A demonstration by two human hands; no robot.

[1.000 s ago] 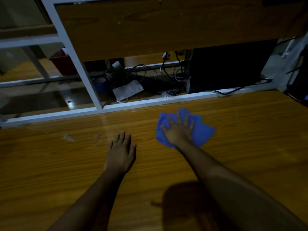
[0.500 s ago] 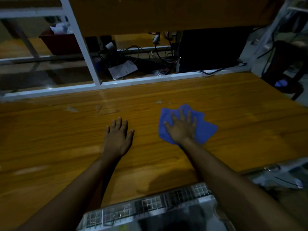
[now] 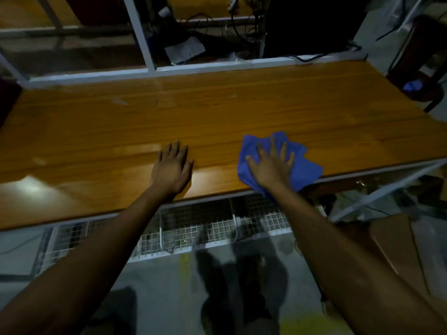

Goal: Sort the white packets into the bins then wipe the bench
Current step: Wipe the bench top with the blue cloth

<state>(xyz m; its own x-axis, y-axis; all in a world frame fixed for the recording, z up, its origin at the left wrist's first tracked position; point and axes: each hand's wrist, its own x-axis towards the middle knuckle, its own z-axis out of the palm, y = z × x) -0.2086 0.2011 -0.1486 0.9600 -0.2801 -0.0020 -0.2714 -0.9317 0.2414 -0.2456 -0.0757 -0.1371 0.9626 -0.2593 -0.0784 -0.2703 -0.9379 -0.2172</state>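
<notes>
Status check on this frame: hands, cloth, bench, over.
Left hand flat on bench, holding nothing. Right hand pressing cloth flat at near edge. Small flecks ahead near far rail.

Two hands (image 3: 172, 169) (image 3: 271, 168), one blue cloth (image 3: 307, 165), one wooden bench (image 3: 242, 112), perhaps two pale scraps (image 3: 119, 101) in the dimness.

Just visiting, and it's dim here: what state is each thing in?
Left hand: flat on the bench, fingers straight, empty.
Right hand: fingers spread, pressing the blue cloth.
Blue cloth: crumpled, at the bench's near edge.
Bench: pale scraps near its far edge.
</notes>
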